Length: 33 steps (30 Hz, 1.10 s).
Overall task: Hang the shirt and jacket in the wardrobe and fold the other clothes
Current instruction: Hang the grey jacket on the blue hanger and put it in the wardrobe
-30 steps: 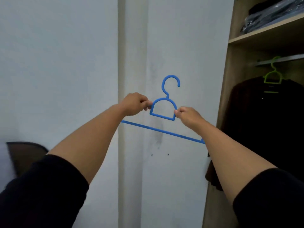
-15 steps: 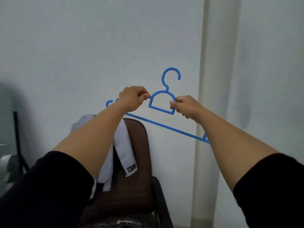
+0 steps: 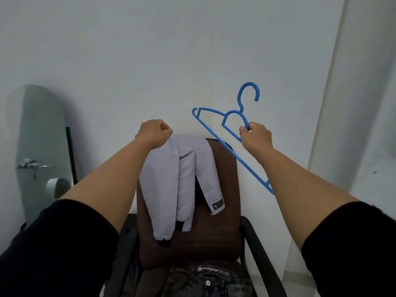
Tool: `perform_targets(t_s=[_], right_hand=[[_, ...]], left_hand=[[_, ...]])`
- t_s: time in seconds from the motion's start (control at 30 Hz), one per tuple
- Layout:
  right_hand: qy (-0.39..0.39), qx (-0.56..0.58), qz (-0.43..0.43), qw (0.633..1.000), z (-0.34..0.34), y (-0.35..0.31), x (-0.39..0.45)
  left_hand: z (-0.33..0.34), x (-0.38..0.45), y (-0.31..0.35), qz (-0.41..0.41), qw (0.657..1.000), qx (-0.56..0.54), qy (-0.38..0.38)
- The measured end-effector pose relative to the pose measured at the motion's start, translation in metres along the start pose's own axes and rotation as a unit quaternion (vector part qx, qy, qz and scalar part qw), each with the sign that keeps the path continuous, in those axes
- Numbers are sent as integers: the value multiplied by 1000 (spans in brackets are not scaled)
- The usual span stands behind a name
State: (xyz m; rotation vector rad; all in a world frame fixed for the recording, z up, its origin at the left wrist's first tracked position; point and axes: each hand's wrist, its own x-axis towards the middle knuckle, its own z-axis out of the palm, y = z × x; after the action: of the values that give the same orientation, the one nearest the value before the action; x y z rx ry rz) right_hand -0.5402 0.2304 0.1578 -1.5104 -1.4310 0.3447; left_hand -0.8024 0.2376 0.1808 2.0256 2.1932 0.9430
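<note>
Blue hanger in right hand; left hand grips jacket.

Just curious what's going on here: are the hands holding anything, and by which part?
The right hand grips the blue hanger at its arched neck below the hook. The left hand pinches the top edge of the light grey garment draped over the chair back.

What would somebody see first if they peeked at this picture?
Probably the bright blue hanger, held up at the right against the pale wall by the right hand. Next, the light grey garment draped over the brown chair in the middle, its top gripped by the left hand.
</note>
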Motion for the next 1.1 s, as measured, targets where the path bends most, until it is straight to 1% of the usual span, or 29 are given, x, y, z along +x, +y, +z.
perform_targets(t_s=[0.1,0.23,0.33,0.4,0.57,0.67,0.77,0.93,1.0,1.1], right_hand=[[-6,-15,8,1000,23,6,13],[-21,-17,15,1000,54,19,44],[-34,-10,15,999,78,29,72],[-39,2,18,999,93,37,98],[-39,34,14,999,129,60,154],[-38,53,12,998,149,76,178],[-40,54,10,998,164,92,192],[-52,50,10,997,181,107,204],[-51,50,13,997,184,109,206],[-50,58,13,997,185,108,205]], left_hand=[[21,14,-4,4,999,28,-41],[57,43,-3,8,995,66,-76],[86,74,-4,-11,991,92,-95],[105,102,-5,-48,989,100,-99],[148,160,0,-161,982,69,-76],[175,184,2,-199,975,82,-60],[202,201,-4,-240,965,90,-60],[221,218,-9,-275,953,122,-39],[219,227,-12,-290,949,116,-33],[210,233,-20,-285,952,111,-24]])
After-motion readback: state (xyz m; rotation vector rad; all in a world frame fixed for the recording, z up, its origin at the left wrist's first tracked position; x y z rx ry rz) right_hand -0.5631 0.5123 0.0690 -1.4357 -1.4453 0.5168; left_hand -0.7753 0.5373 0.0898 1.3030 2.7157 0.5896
